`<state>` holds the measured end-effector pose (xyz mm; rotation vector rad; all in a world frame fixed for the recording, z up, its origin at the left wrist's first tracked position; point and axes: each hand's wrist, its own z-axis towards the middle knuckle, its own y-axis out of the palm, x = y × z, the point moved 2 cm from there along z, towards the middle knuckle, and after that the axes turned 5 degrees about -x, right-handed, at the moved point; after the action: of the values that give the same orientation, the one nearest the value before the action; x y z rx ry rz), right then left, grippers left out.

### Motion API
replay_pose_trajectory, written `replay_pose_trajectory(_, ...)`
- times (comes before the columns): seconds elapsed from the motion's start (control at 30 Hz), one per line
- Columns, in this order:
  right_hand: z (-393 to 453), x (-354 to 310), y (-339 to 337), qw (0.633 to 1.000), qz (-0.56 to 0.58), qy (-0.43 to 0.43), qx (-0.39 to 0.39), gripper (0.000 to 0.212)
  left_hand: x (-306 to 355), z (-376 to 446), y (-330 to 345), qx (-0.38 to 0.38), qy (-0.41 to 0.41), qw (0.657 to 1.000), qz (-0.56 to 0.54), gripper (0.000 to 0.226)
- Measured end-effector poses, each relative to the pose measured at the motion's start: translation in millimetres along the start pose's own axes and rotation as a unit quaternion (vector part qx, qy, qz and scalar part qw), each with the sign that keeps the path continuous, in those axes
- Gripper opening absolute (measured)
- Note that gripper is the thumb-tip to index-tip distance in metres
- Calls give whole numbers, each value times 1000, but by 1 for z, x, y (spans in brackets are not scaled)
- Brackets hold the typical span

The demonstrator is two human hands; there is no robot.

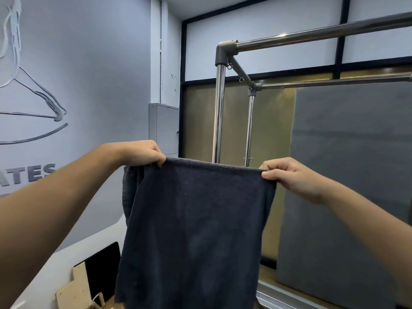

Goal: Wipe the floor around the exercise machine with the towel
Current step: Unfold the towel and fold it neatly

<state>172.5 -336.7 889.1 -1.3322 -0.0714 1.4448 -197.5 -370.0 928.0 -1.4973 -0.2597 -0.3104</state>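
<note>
A dark blue-grey towel (196,230) hangs spread out in front of me, held up by its top edge. My left hand (145,153) pinches the towel's upper left corner. My right hand (289,177) pinches the upper right corner. Behind the towel stands the exercise machine's chrome frame (219,108), with upright posts and horizontal bars running off to the right. The floor is almost wholly hidden by the towel.
A grey wall with a logo and raised letters (33,172) is on the left. A grey cabinet (165,128) stands in the corner. A large grey padded panel (347,175) leans at the right. Wooden boards and a black panel (89,277) lean low on the left.
</note>
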Motion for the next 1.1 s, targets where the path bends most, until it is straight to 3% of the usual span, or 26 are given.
replay_pose_trajectory(0.1, 4, -5, 8, 982, 183, -42, 8, 26, 3, 0, -4, 5, -35, 999, 34, 27)
replay_pose_trajectory(0.17, 8, -8, 10, 977, 209, -42, -2, 23, 6, 1, -7, 2, -39, 998, 57, 26)
replay_pose_trajectory(0.23, 9, -6, 9, 996, 89, -13, -26, 26, 7, 1, -9, 0, -36, 996, 81, 24)
replay_pose_trajectory(0.3, 8, 3, 8, 984, -171, 40, -42, 30, 8, 1, -8, -18, -23, 993, 110, 15)
replay_pose_trajectory(0.37, 10, 21, 12, 901, -424, 90, -39, 28, 13, 1, -4, -38, -6, 988, 153, 6)
replay_pose_trajectory(0.4, 11, 26, 16, 861, -497, 102, -34, 27, 15, 2, -1, -43, 1, 983, 178, 10)
replay_pose_trajectory(0.47, 15, 31, 18, 823, -558, 107, -22, 30, 19, 5, 7, -45, 12, 972, 232, 25)
replay_pose_trajectory(0.53, 17, 30, 11, 823, -557, 112, -3, 33, 22, 5, 12, -45, 21, 964, 262, 38)
replay_pose_trajectory(0.7, 19, 25, -6, 780, -609, 138, 32, 16, 29, 3, 11, -38, 37, 968, 246, 29)
replay_pose_trajectory(0.83, 15, 12, -19, 808, -571, 133, 45, 21, 31, 2, 12, -33, 49, 979, 194, 19)
replay_pose_trajectory(0.9, 12, 8, -24, 856, -507, 91, 51, 25, 34, 0, 12, -20, 51, 976, 212, 29)
replay_pose_trajectory(0.97, 6, 4, -24, 954, -292, 69, 13, 23, 36, 0, 13, -31, 54, 971, 231, 49)
replay_pose_trajectory(1.0, 3, 1, -22, 985, -161, 64, -15, 20, 36, 1, 13, -38, 55, 971, 231, 56)
replay_pose_trajectory(1.07, -5, 0, -19, 996, 0, 65, -67, 17, 33, 4, 14, -47, 62, 978, 193, 58)
replay_pose_trajectory(1.1, -8, 0, -18, 994, 13, 74, -86, 18, 32, 4, 14, -51, 67, 982, 168, 54)
